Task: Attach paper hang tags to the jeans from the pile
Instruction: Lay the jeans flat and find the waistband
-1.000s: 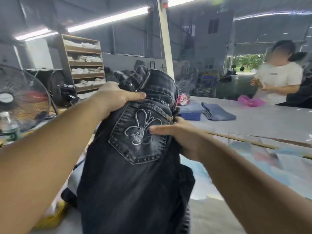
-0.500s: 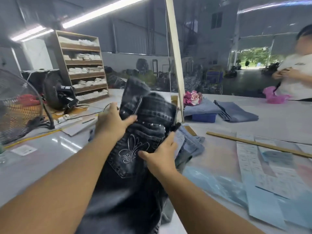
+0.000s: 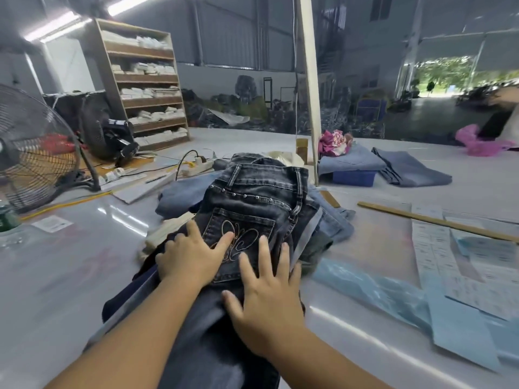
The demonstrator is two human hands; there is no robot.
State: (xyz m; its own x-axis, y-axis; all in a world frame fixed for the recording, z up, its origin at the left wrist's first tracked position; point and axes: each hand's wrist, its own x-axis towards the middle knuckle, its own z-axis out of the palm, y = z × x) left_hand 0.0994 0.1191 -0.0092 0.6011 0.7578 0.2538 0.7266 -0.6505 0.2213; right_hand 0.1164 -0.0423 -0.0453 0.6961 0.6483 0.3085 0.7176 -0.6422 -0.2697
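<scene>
A garment factory hall: corrugated metal walls and strip lights enclose a long glossy white worktable (image 3: 70,276) heaped with folded denim jeans (image 3: 258,197). A tall wooden shelf unit (image 3: 146,82) holds stacked white bundles, beside black pedestal fans (image 3: 31,147).

Factory hall interior with long work surface.
A glossy pale surface (image 3: 70,276) spans the foreground. Far beyond and left of the hands stands a wooden shelf unit (image 3: 146,82) holding white stacks, with two black pedestal fans (image 3: 33,153) nearer on the left. A pale upright post (image 3: 309,88) rises directly beyond. Corrugated grey walls (image 3: 230,32) carry fluorescent tube lights (image 3: 56,28); an open doorway (image 3: 455,77) at far right admits daylight and greenery.
</scene>
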